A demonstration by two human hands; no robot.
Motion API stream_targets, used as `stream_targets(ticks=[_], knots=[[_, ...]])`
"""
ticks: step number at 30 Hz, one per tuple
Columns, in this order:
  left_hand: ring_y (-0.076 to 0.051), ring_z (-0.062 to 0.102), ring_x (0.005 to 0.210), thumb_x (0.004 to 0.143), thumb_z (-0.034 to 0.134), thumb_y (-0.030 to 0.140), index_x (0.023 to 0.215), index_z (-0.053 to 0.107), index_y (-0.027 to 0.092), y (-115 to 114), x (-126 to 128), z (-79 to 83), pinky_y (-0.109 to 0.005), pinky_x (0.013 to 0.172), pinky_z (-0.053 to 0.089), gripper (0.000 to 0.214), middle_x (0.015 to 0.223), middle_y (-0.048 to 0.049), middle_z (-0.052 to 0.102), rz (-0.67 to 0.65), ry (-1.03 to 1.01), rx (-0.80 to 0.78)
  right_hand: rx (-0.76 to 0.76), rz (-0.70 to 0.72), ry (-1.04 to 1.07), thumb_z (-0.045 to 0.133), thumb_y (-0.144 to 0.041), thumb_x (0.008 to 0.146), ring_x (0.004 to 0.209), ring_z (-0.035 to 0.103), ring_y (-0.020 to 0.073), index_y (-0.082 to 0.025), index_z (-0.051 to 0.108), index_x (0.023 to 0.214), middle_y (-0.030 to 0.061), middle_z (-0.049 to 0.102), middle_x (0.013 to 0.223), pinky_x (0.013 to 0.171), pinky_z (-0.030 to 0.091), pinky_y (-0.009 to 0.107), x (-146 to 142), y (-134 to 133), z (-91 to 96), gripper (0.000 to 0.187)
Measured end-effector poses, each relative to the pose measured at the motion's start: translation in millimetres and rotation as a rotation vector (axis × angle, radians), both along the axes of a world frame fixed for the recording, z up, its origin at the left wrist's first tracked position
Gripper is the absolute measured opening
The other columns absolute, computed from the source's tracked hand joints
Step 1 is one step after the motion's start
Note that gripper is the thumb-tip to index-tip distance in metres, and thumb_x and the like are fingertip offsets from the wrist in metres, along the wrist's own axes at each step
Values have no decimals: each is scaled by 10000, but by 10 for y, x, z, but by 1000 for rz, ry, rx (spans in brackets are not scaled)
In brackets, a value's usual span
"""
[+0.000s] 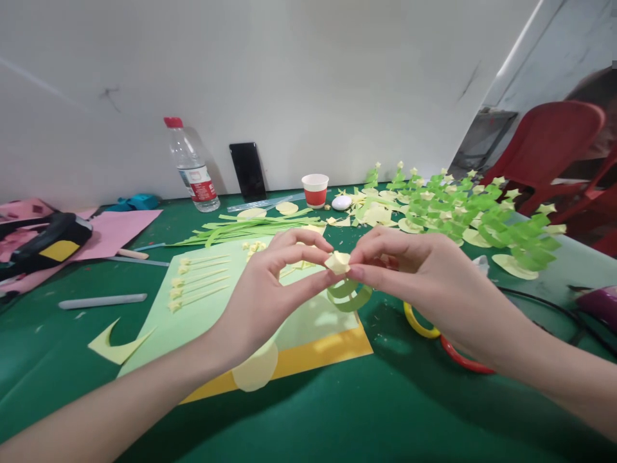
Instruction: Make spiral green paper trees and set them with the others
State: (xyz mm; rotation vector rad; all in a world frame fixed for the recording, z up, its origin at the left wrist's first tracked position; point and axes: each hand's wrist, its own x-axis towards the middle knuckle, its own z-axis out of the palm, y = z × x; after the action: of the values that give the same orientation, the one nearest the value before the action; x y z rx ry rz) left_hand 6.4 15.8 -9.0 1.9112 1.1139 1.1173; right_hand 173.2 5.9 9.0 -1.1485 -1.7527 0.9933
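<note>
Between the fingertips of both hands is a small pale yellow paper star [338,262]. My left hand [284,267] pinches its left side, and my right hand [398,257] pinches its right side. Just below the star hangs a curled green paper strip [351,298]; whether it is joined to the star I cannot tell. Under my left hand lies a light green sheet [159,341] over an orange one [328,347]. Several paper stars with thin tails [200,280] rest on the green sheet in a row. A round pale paper disc [255,370] lies at its near edge.
Green spiral paper stems topped with stars [482,206] crowd the right back. Scissors with yellow and red handles [465,357] lie beneath my right forearm. Along the wall stand a water bottle [193,167], a phone [247,172] and a paper cup [315,191]. A glue stick [103,301] lies left.
</note>
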Motion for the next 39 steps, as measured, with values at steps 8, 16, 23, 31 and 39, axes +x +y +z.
stream_targets(ticks=[8,16,23,31,39], knots=[[-180,528,912,725,626,255,651,668,220,-9,7,13,-325,862,394,92,900,-4,606,13,35,80,75,0,-46,553,-293,778,657,526,118,-192,625,662,8,579,725,533,397,218,-14,14,-80,170],[-171,540,909,721,616,237,581,592,181,147,-99,59,-327,860,389,152,938,-10,588,99,18,86,696,-15,-163,502,-77,778,634,525,96,-174,573,747,2,582,690,550,426,207,-141,-193,-266,124],[-177,557,915,708,629,231,589,585,168,223,-147,94,-333,873,396,142,955,-16,592,151,2,75,548,416,-548,538,-190,798,849,547,192,-142,603,906,71,617,914,742,465,321,-518,-242,-749,136],[-174,546,965,719,627,216,625,605,158,200,-159,114,-305,858,411,114,994,-28,600,132,0,93,663,605,-728,510,-235,825,846,557,186,-114,584,794,80,631,870,740,463,304,-795,-106,-754,145],[-181,541,988,721,626,226,640,613,156,193,-169,112,-320,897,386,108,1005,-38,594,109,-5,100,859,564,-729,440,-60,817,754,590,163,-112,599,762,93,657,794,657,464,272,-712,-68,-862,176]])
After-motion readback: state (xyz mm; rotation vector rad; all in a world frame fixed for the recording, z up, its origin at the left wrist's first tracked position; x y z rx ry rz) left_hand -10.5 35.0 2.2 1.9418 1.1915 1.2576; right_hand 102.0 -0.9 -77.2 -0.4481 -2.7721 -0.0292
